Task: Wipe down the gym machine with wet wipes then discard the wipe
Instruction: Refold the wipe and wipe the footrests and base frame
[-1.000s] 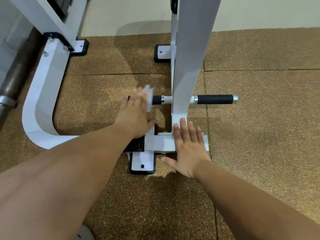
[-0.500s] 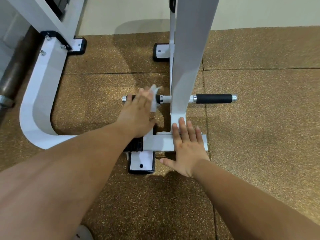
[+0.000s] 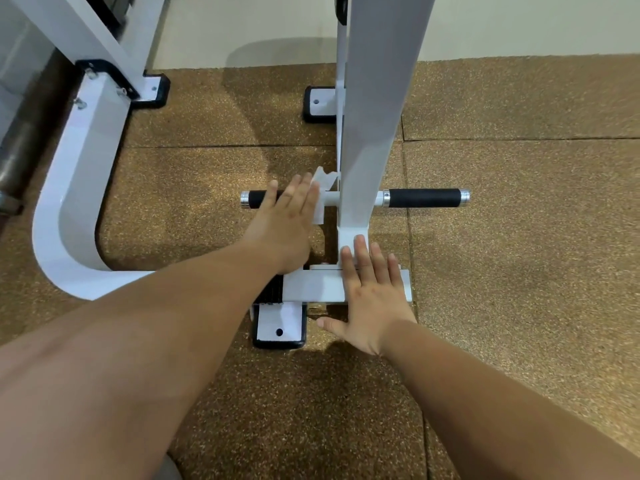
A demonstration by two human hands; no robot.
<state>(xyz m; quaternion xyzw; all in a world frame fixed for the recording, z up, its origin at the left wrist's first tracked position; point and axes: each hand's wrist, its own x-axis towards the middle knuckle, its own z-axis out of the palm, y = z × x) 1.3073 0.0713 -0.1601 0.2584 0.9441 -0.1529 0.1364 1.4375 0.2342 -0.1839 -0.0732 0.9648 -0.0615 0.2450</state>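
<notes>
- L hand [image 3: 287,220]: fingers laid out straight, pressing the crumpled white wet wipe [image 3: 320,183] onto the left black foam grip [image 3: 258,199] of the white metal gym machine [image 3: 375,98]. Nothing is pinching the wipe. Its loose edge sticks out just beside the tall white upright post [image 3: 367,209].
- R hand [image 3: 372,292]: flat and relaxed, holding nothing, palm down on the white flat base crossbar [image 3: 311,287] as a brace.
- Risk 1: the wipe is held by flat pressure only. If it bunches vs the post it could slide out from under the fingers onto the speckled brown rubber floor [image 3: 519,237].
- Risk 2: a flat palm prob. reaches only the top of the grip, so the underside gets missed w/o wrapping the wipe round.
- Risk 3: the fingers are close to the post, so pushing further right could jam them on it.
- Risk 4: can't tell if the right black foam grip [image 3: 424,198] has been wiped. It's easy to skip. Discarding is not yet done.
- Vs 1 s ago: L hand + wipe have slid right, toward the post. The chrome end cap [image 3: 245,199] and outer grip, then covered, now show bare.
- R hand and crossbar: same spot as before.
</notes>
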